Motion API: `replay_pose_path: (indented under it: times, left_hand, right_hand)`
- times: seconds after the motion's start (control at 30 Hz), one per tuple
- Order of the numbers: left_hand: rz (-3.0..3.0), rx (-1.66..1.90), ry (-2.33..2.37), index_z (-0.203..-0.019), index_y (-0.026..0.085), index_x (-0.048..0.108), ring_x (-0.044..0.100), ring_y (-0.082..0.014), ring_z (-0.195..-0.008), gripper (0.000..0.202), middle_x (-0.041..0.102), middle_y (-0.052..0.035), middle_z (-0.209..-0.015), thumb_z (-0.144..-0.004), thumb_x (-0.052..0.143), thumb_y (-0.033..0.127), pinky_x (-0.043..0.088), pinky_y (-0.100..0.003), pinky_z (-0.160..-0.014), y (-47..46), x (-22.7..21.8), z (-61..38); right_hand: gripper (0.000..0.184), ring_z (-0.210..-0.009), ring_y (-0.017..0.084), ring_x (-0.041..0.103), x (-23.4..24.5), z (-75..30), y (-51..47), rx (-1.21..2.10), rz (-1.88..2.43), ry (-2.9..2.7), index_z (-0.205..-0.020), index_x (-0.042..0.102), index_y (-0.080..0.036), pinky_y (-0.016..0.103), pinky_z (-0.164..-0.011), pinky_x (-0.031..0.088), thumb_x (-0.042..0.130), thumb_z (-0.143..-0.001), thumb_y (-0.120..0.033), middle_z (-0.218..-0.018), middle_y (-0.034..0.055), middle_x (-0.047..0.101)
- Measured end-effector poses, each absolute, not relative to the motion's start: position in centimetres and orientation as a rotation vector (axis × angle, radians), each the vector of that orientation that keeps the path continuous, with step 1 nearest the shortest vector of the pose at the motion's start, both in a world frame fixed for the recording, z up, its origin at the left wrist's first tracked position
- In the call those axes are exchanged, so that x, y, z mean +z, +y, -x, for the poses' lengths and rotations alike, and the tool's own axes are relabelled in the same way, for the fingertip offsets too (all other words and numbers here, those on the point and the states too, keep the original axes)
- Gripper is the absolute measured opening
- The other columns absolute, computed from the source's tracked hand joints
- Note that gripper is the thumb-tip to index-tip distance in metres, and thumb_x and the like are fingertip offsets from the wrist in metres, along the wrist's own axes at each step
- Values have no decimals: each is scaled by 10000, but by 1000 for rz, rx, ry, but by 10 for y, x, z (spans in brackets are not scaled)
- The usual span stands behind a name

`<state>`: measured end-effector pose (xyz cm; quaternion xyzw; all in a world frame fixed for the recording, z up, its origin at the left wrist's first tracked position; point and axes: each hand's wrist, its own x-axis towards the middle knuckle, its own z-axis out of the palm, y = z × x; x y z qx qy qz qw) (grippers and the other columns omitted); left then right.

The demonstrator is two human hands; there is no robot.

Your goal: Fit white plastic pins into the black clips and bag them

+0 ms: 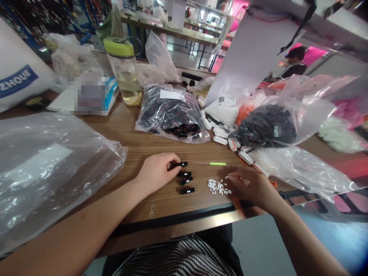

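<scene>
Between thumb and fingers, my left hand (157, 170) grips a small black connector housing (181, 164) that shows a white spot. Below it on the wood lie more black connector housings (188, 190) in a short column, with white plugs in them. To the right is a heap of small white plugs (217, 186). My right hand (249, 184) is at that heap's right side, its thumb and index finger pinched on a white plug (227, 177). A thin pick with a lime-green handle (217, 164) lies above the heap.
Behind the hands sits a clear bag of black connectors (172, 111), beside a lidded water bottle (125, 73). Another bag of black parts (267, 124) and white pieces (220, 136) are at the right. A large plastic bag (51, 165) covers the left. A person (294, 65) sits further back.
</scene>
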<state>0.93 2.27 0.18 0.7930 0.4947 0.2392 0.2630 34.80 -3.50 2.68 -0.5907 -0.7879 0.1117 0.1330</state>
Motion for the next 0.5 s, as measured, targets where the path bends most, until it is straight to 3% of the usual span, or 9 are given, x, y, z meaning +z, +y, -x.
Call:
replay_pose_path:
  times: [0.17, 0.5]
  left_hand:
    - [-2148, 639, 1328, -897, 229, 687, 544, -136, -621, 95, 621, 32, -690, -832, 653, 290, 381, -277, -624, 22, 4, -9]
    - [-2141, 646, 1334, -901, 223, 691, 533, -133, -616, 100, 602, 32, -674, -828, 660, 285, 368, -271, -616, 22, 6, -11]
  right_hand:
    - [242, -697, 197, 677, 26, -350, -34, 370, 1855, -2181, -893, 777, -227, 337, -671, 525, 586, -903, -374, -889, 49, 766]
    - [229, -580, 175, 630, 33, -337, -31, 473, 1977, -2064, -729, 743, -222, 305, -559, 464, 613, -819, -388, -688, 13, 720]
